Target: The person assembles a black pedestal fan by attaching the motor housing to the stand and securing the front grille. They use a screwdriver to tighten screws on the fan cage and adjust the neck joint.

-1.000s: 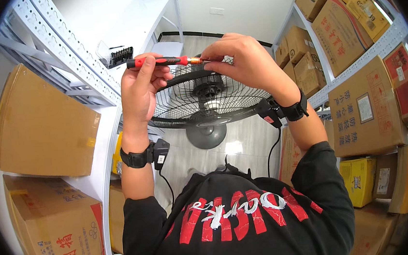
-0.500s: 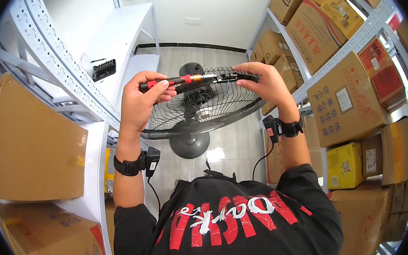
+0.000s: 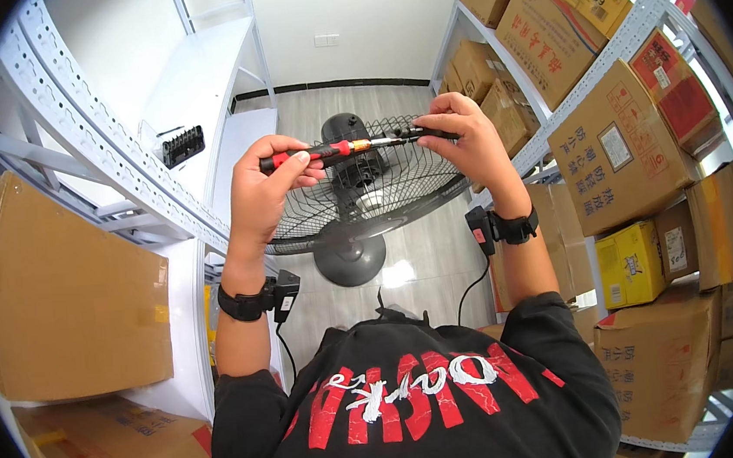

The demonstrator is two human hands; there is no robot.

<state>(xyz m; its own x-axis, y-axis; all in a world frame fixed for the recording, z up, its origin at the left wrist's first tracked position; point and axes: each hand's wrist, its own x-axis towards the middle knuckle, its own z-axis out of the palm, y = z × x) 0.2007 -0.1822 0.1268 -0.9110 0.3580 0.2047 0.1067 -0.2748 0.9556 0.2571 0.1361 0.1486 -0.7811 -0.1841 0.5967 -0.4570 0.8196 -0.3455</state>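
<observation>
My left hand (image 3: 267, 185) is closed around a red and black screwdriver (image 3: 335, 150), its thumb along the handle. The shaft points right, and its tip meets a black piece on the upper rim of the fan guard (image 3: 366, 227). On that same rim, my right hand (image 3: 474, 145) pinches the black edge between thumb and fingers. Whether the tip sits in a screw is too small to tell. Below the hands stands the black fan, its wire guard tilted up, with the round base (image 3: 350, 262) on the floor and the dark motor housing (image 3: 344, 128) behind.
A black bit case (image 3: 183, 146) lies on the white shelf (image 3: 189, 96) at the left. Cardboard boxes (image 3: 75, 289) fill the near left shelves. More cartons (image 3: 625, 150) and a yellow box (image 3: 629, 265) crowd the right rack. A white wall (image 3: 348, 12) closes off the far end.
The view has shifted slightly. My right fingers have changed their hold on the rim, rising a little. The screwdriver stays in my left hand, its tip still at the rim.
</observation>
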